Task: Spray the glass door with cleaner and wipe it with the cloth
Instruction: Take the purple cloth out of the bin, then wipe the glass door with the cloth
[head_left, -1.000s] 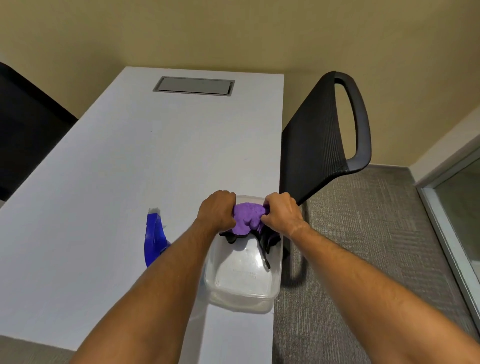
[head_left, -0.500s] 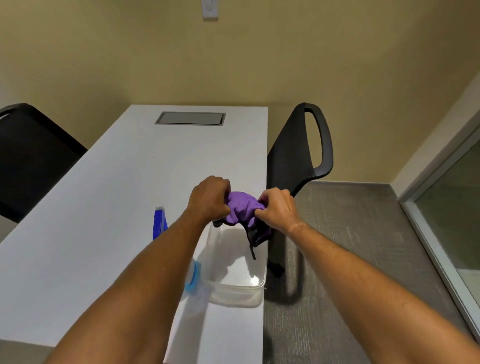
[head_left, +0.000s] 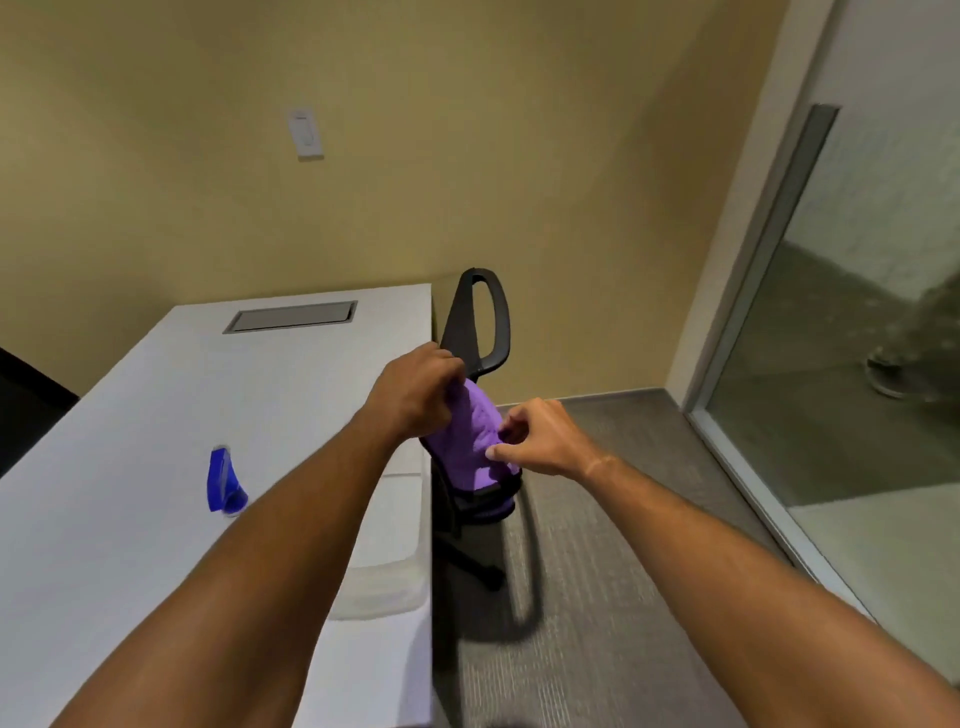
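Head view, 1 frame, as I read it from the remote station.

Item 1: purple cloth (head_left: 470, 447), held up in the air past the right edge of the white worktop (head_left: 130, 415), in front of the black office chair (head_left: 480, 317). It hangs bunched, with a darker black-edged fold at its lower end.

Item 2: left hand (head_left: 413, 392), fingers curled round the cloth's top edge, gripping it.

Item 3: right hand (head_left: 537, 441), thumb and forefinger closed in a pinch on the cloth's right side, lower than the left hand; the other fingers are loosely curled.

Item 4: blue spray bottle (head_left: 223, 480), on the worktop to the left of my left forearm, well apart from both hands. Blurred, so I cannot tell its exact pose.

Item 5: clear plastic tub (head_left: 387, 561), on the worktop at its right edge, partly hidden by the left forearm.

Item 6: glass door (head_left: 852, 364), at the right of the frame, near neither hand.

Item 7: grey cable hatch (head_left: 291, 317), set in the worktop's far end.

Item 8: white wall switch (head_left: 306, 134), on the yellow wall.
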